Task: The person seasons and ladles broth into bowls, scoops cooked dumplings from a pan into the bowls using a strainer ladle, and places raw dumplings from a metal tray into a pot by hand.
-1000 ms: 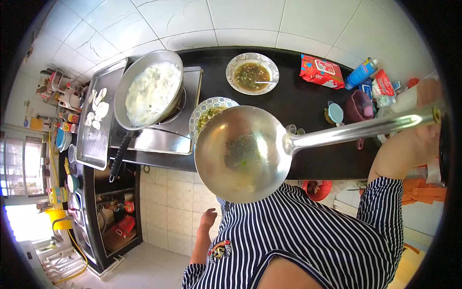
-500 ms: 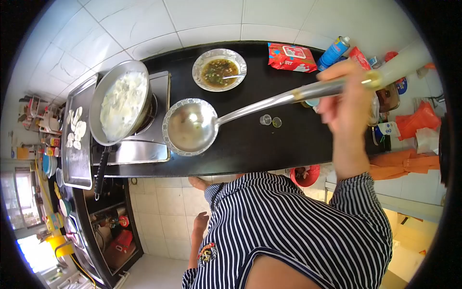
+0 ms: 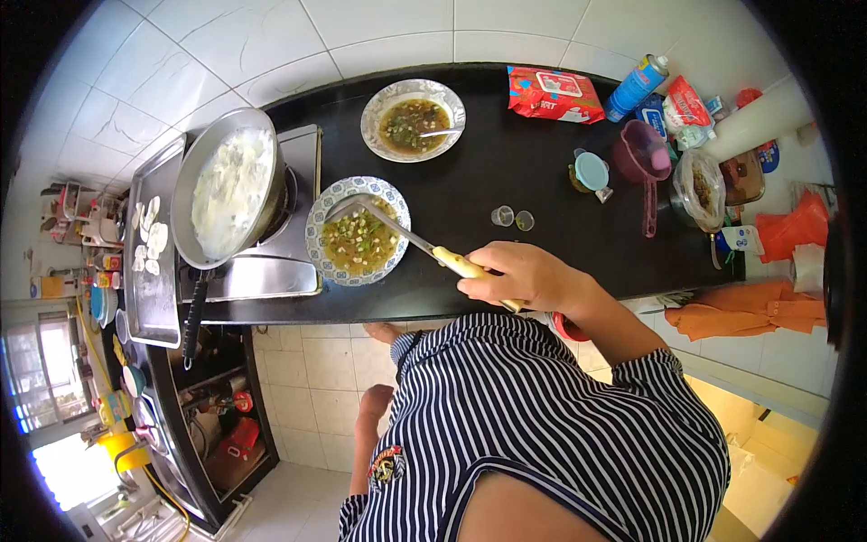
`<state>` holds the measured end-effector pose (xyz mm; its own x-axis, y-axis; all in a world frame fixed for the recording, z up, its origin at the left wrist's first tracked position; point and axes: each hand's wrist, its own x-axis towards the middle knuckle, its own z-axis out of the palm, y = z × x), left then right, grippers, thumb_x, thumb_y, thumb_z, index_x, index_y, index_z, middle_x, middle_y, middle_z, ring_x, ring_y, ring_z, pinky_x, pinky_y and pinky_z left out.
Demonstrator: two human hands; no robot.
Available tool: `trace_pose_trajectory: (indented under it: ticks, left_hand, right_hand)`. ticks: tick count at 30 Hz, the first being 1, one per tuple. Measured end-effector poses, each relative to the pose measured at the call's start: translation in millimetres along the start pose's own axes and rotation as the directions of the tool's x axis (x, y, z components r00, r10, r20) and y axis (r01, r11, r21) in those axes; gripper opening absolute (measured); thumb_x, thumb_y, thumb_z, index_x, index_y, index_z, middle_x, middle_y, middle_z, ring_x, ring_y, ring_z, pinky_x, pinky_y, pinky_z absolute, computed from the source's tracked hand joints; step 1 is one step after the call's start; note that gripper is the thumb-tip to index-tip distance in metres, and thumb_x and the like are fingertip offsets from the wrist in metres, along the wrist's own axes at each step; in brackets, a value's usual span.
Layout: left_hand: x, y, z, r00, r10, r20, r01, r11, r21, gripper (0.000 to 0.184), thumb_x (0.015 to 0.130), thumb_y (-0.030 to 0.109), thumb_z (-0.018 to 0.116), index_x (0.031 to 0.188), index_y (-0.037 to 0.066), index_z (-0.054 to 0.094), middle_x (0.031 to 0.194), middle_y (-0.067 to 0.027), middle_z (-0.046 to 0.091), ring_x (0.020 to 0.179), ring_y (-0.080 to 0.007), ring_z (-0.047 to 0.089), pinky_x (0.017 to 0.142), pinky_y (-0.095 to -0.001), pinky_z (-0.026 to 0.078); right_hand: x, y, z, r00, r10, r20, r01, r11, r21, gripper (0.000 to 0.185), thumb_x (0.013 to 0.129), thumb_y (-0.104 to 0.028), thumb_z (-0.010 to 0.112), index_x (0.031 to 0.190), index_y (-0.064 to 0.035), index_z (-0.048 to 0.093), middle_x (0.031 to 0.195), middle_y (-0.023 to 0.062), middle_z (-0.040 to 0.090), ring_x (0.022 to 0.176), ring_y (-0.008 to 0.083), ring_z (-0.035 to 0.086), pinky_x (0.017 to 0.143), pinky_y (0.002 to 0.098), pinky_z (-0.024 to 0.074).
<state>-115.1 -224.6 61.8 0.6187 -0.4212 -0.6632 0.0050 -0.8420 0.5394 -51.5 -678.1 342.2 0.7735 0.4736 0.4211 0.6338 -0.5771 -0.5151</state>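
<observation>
My right hand [image 3: 524, 275] is closed around the pale yellow handle of a metal ladle [image 3: 402, 231]. The ladle's head lies tilted at the upper left inside a blue-and-white patterned bowl [image 3: 316, 244], partly in broth with chopped green onion. Behind that bowl stands a second patterned bowl [image 3: 372, 113] with darker broth and a spoon [image 3: 441, 133]. To the left, a pan [image 3: 183, 217] holds whitish pieces in cloudy liquid on the stove. My left hand [image 3: 376, 399] hangs low beside my body, its fingers too indistinct to read.
A metal tray [image 3: 153, 312] with several pale flat pieces lies left of the pan, whose black handle [image 3: 192, 316] juts past the counter edge. Two small clear cups [image 3: 503, 216], a blue-lidded jar [image 3: 591, 171], a purple scoop [image 3: 639, 155] and red wipes [image 3: 554, 95] stand rightward.
My right hand has come down and left with the ladle. Its head, earlier covering the near bowl, is now tilted inside it, and the broth shows.
</observation>
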Motion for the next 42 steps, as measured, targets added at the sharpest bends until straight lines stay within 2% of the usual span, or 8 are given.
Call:
trace_pose_trajectory:
  ticks: [1, 4, 8, 12, 15, 22, 28, 42]
  left_hand:
    - [5, 12, -9, 0.994, 0.101, 0.034, -0.106, 0.951, 0.29, 0.024, 0.079, 0.014, 0.061, 0.099, 0.005, 0.071, 0.097, -0.0112, 0.071, 0.085, -0.0294, 0.067, 0.077, -0.0375, 0.053]
    - [3, 120, -63, 0.962, -0.134, -0.237, 0.005, 0.879, -0.477, 0.032, 0.092, 0.028, 0.057, 0.096, -0.001, 0.069, 0.071, -0.0121, 0.066, 0.066, -0.0149, 0.062, 0.064, -0.0299, 0.049]
    - [-18, 277, -137, 0.956, 0.178, -0.232, -0.291, 0.511, -0.809, 0.044, 0.101, 0.03, 0.048, 0.126, -0.006, 0.053, 0.108, -0.011, 0.065, 0.099, -0.016, 0.061, 0.089, -0.0282, 0.047]
    - [-8, 360, -147, 0.915, 0.386, -0.118, -0.168, 0.099, -0.981, 0.05, 0.103, 0.032, 0.044, 0.134, -0.007, 0.043, 0.127, -0.0154, 0.057, 0.113, -0.0195, 0.057, 0.099, -0.0323, 0.044]
    - [-12, 392, -148, 0.959, 0.282, -0.037, -0.074, 0.12, -0.99, 0.044, 0.103, 0.031, 0.044, 0.129, -0.005, 0.048, 0.107, -0.0097, 0.061, 0.093, -0.0107, 0.056, 0.082, -0.0233, 0.046]
    - [-14, 367, -162, 0.974, 0.203, -0.103, -0.168, 0.334, -0.927, 0.032, 0.102, 0.027, 0.046, 0.107, -0.003, 0.056, 0.109, -0.0181, 0.066, 0.091, -0.0197, 0.064, 0.079, -0.0321, 0.053]
    - [-45, 339, -186, 0.995, 0.048, -0.087, -0.099, 0.459, -0.883, 0.026, 0.101, 0.024, 0.047, 0.109, -0.001, 0.049, 0.079, -0.0141, 0.063, 0.071, -0.0269, 0.067, 0.066, -0.0364, 0.056]
    - [-80, 286, -172, 0.938, -0.23, -0.26, -0.087, 0.569, -0.818, 0.029, 0.1, 0.029, 0.05, 0.112, 0.005, 0.059, 0.06, 0.0009, 0.05, 0.045, -0.007, 0.046, 0.04, -0.0207, 0.032]
  right_hand:
    - [-5, 1, -1, 1.0, -0.003, 0.0, 0.003, 1.0, 0.009, 0.037, 0.077, -0.001, 0.072, 0.11, -0.0103, 0.06, 0.094, 0.0117, 0.063, 0.079, 0.0258, 0.064, 0.063, 0.0326, 0.0517]
    - [-12, 0, 7, 0.998, -0.025, -0.061, 0.026, 1.0, 0.015, 0.029, 0.082, -0.001, 0.068, 0.11, -0.0067, 0.06, 0.092, 0.0111, 0.063, 0.077, 0.0228, 0.065, 0.062, 0.031, 0.0515]
    - [2, -30, 43, 0.597, 0.706, -0.381, -0.169, 0.575, 0.801, 0.018, 0.099, -0.011, 0.052, 0.112, 0.0008, 0.053, 0.091, 0.0146, 0.065, 0.072, 0.0165, 0.067, 0.06, 0.0275, 0.0561]
    - [12, -38, 64, 0.533, 0.778, -0.334, -0.113, 0.456, 0.883, 0.02, 0.101, -0.015, 0.05, 0.114, -0.0004, 0.052, 0.099, 0.0151, 0.064, 0.082, 0.016, 0.066, 0.07, 0.0255, 0.0544]
    - [5, -40, 72, 0.652, 0.598, -0.467, -0.225, 0.74, 0.634, 0.024, 0.096, -0.007, 0.056, 0.118, -0.0009, 0.051, 0.112, 0.0103, 0.056, 0.096, 0.0135, 0.059, 0.083, 0.0275, 0.05]
    - [-13, 21, 51, 0.723, 0.688, 0.062, -0.517, 0.48, 0.709, 0.043, 0.09, -0.003, 0.059, 0.132, -0.0062, 0.047, 0.095, 0.0103, 0.064, 0.082, 0.0152, 0.064, 0.071, 0.0289, 0.0542]
    - [26, 193, 45, 0.608, 0.541, -0.581, -0.658, 0.753, 0.012, 0.023, 0.091, -0.019, 0.062, 0.114, -0.0125, 0.063, 0.082, 0.0073, 0.058, 0.07, 0.0211, 0.062, 0.063, 0.0334, 0.051]
    - [48, 234, 35, 0.636, 0.554, -0.537, -0.709, 0.694, -0.124, 0.007, 0.082, -0.008, 0.065, 0.087, -0.0042, 0.062, 0.088, 0.0156, 0.064, 0.083, 0.0352, 0.063, 0.071, 0.0438, 0.0505]
